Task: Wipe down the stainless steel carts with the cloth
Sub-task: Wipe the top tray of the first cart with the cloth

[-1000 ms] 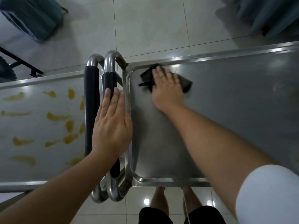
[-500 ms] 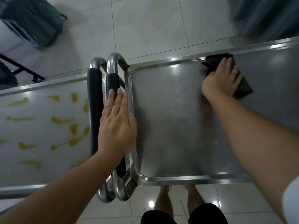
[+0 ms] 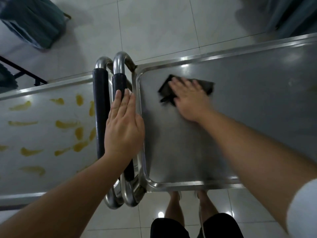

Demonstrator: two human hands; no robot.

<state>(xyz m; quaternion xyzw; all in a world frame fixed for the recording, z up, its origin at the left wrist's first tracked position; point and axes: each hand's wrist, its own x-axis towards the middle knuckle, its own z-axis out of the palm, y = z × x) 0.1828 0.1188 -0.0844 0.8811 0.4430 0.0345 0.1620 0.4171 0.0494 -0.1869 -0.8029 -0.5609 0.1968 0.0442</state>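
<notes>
While motion-blurred, right hand (image 3: 189,98) flat on half-hidden cloth (image 3: 205,85), left hand (image 3: 124,127) flat, covering handle (image 3: 119,83)

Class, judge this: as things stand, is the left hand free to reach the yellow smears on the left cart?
Probably yes: the left hand lies flat, holding nothing, beside the yellow smears; only black handles intervene.

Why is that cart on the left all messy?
Yellow smears streak the top of the left stainless steel cart; it looks unwiped. The right hand presses the dark cloth on the right steel cart, which looks clean.
</notes>
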